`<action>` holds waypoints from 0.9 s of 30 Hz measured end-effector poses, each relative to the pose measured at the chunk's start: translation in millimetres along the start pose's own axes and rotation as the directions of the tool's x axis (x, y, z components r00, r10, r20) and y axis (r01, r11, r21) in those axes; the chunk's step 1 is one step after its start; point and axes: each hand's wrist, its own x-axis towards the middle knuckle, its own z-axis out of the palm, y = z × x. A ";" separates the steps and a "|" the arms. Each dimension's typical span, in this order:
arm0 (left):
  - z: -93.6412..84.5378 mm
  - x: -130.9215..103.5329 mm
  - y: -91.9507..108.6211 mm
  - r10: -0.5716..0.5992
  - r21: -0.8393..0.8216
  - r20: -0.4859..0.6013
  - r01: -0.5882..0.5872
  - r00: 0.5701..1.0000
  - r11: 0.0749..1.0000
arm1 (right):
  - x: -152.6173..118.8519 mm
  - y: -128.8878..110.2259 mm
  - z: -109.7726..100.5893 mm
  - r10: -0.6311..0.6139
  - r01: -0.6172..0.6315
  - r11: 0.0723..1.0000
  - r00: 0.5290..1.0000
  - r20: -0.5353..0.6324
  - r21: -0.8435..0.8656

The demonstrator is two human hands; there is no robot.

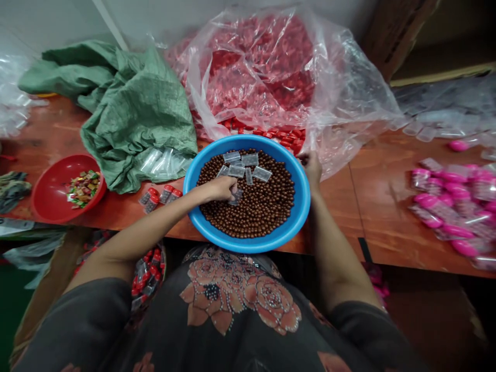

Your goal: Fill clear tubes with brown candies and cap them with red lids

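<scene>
A blue basin (248,246) full of small round brown balls (263,212) stands at the table's front edge. Several clear plastic containers (250,159) lie on top of the balls. Inside the basin, my left hand (223,189) is closed with its fingers on a clear container (235,198) that touches the balls. My right hand (312,168) is just outside the basin's right rim, beside the red caps (289,138). Its fingers look curled, and whatever they hold is too small and blurred to make out.
Behind the basin lies a big clear plastic bag (333,98) of red caps. A green woven sack (143,113) and a red bowl (46,191) with wrapped sweets (83,188) sit left. Filled red-capped containers (170,194) lie nearby; pink-capped ones (461,201) are piled right.
</scene>
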 end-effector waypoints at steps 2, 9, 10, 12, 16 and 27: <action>-1.9 -2.1 0.7 0.037 0.003 0.001 -0.037 0.999 0.999 | -12.5 -4.0 -5.6 0.043 -0.033 0.994 0.995 -0.090 0.102; -7.1 -9.4 -3.1 -0.042 -0.144 0.152 0.064 0.987 0.987 | -68.0 -15.1 -34.3 0.353 -0.200 0.767 0.925 -0.141 0.609; -7.1 -8.3 -2.5 -0.074 -0.148 0.175 0.100 0.982 0.984 | -76.1 -15.7 -38.0 0.363 -0.199 0.738 0.923 -0.130 0.644; -4.5 -3.3 1.7 -0.105 -0.118 0.165 0.125 0.981 0.985 | -90.8 -16.6 -44.1 0.358 -0.173 0.699 0.925 -0.129 0.694; 9.5 11.5 18.6 -0.055 0.005 -0.005 0.055 0.998 0.998 | -111.6 -17.8 -51.8 0.366 -0.150 0.663 0.920 -0.142 0.733; -6.6 19.5 9.0 -0.064 -0.004 0.063 0.065 0.996 0.998 | -134.6 -23.9 -64.5 0.271 -0.117 0.799 0.946 -0.180 0.590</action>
